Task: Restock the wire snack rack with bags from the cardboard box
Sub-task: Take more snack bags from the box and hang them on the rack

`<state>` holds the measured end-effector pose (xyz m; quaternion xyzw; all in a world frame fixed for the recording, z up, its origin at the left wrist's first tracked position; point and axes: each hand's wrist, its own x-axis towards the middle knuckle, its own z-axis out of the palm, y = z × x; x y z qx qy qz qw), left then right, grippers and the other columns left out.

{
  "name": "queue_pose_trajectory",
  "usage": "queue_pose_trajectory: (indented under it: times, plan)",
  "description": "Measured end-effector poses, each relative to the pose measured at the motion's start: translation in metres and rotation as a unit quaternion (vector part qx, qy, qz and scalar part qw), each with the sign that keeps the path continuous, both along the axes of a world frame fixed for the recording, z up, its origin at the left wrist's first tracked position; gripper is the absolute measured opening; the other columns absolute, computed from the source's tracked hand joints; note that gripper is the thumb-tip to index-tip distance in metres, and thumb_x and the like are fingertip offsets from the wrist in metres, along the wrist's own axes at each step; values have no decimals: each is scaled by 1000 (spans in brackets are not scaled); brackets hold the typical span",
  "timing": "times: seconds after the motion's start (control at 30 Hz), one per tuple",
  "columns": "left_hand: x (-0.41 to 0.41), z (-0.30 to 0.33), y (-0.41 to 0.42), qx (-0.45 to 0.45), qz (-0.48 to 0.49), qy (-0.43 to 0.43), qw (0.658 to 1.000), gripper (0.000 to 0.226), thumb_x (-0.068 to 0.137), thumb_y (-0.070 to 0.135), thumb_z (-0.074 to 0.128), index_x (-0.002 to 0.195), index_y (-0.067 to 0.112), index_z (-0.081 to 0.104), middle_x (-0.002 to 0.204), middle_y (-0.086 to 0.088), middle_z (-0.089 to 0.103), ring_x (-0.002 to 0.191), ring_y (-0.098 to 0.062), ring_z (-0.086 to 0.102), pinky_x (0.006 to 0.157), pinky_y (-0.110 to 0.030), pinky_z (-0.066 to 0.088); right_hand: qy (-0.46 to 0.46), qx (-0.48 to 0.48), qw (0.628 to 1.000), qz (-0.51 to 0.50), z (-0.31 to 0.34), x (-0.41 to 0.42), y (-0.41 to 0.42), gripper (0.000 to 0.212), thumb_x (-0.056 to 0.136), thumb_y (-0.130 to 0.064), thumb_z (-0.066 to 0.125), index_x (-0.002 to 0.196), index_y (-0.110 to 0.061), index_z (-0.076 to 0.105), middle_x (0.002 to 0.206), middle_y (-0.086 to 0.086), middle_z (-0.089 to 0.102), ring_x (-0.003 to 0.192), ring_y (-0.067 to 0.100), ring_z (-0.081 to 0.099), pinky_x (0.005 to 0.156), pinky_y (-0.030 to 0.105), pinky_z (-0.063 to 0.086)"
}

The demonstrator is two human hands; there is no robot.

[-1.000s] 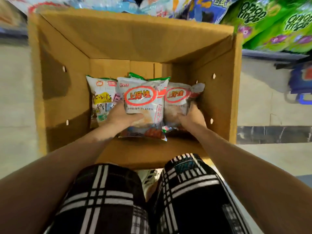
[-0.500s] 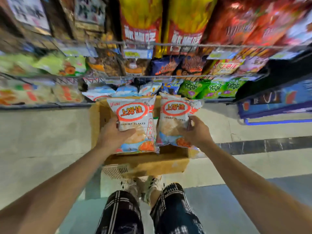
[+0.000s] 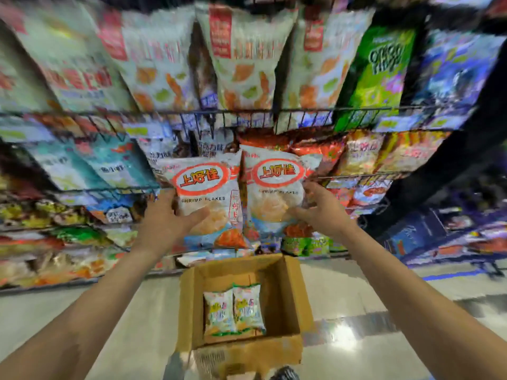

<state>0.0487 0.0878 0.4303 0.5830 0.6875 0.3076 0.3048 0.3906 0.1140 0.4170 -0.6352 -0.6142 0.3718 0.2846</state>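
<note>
My left hand (image 3: 167, 220) grips a white shrimp flakes bag (image 3: 211, 193) with a red oval logo, thumb across its front. My right hand (image 3: 321, 212) grips a second, matching shrimp flakes bag (image 3: 274, 187) beside it. Both bags are raised upright in front of the middle tiers of the wire snack rack (image 3: 247, 113). Below, on the floor, the open cardboard box (image 3: 290, 292) holds two pale green-edged snack bags (image 3: 233, 311) lying side by side.
The rack's tiers are packed with snack bags: large pale bags on top (image 3: 247, 58), a green bag (image 3: 378, 72) and blue bags to the right, orange bags (image 3: 318, 149) just behind my right hand's bag. A pale tiled floor (image 3: 384, 311) surrounds the box.
Both hands lifted the two shrimp flakes bags out of the box and up to the rack's middle tiers. My view tilted upward, so the box now lies low in the frame.
</note>
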Motion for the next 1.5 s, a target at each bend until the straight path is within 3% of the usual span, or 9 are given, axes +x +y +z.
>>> queue_pose_trajectory:
  times: [0.2,0.33,0.5,0.67,0.83,0.93,1.13,1.27,1.5]
  plan:
    - [-15,108,9,100,2,-9,995,93,52,87,66,126,31,60,108,16,69,93,-9,65,85,-42,56,39,110,993,2,110,-22,-6,46,82,-22,84,122,-24,63,88,-6,72,68,4,67,64,30,54]
    - [-24,178,1,182,-15,14,983,65,72,64,76,121,27,57,91,25,55,82,-7,57,71,-31,45,46,157,986,-17,176,-30,-12,55,81,-27,83,130,-28,57,92,-12,64,66,21,63,65,44,58]
    - [-39,260,-3,269,-49,23,962,62,76,61,76,125,26,61,105,17,67,96,-11,63,77,-33,51,50,222,974,-16,259,-39,-22,58,84,-34,79,135,-28,53,100,15,69,52,18,62,46,27,50]
    - [-46,346,7,345,-66,20,936,58,73,60,77,117,25,64,100,11,71,90,-13,67,78,-40,56,39,344,938,-19,341,-48,-20,65,84,-29,81,142,-26,52,109,-5,75,91,18,72,82,44,60]
    - [-49,428,22,418,-45,29,907,45,72,52,81,104,27,62,91,12,67,85,-14,66,75,-37,52,47,442,895,-43,420,-54,-5,56,81,-31,84,128,-18,59,111,4,73,85,17,69,67,23,54]
    - [-45,467,30,469,-35,13,882,56,67,59,79,108,26,61,94,9,69,87,-20,70,77,-42,59,54,495,867,-34,461,-56,7,60,79,-39,83,129,-22,55,115,-6,70,90,13,70,75,32,58]
    - [-35,515,44,569,17,-18,822,52,77,40,82,116,20,55,90,26,58,79,21,56,71,-10,47,60,592,803,-35,521,-70,32,53,78,-41,81,115,-24,48,104,-12,68,92,9,66,78,40,58]
    - [-42,537,65,604,17,-49,795,60,76,39,85,117,16,48,101,21,57,92,16,57,80,-9,49,54,639,767,-28,545,-80,56,56,76,-26,81,118,-12,46,101,-15,64,93,1,63,80,42,58]
    - [-70,553,125,561,-2,-65,825,72,73,23,89,129,15,44,108,21,58,102,8,59,89,-12,49,18,622,783,-6,565,-99,109,58,79,-17,80,122,-11,41,106,-21,56,95,-17,56,75,14,54]
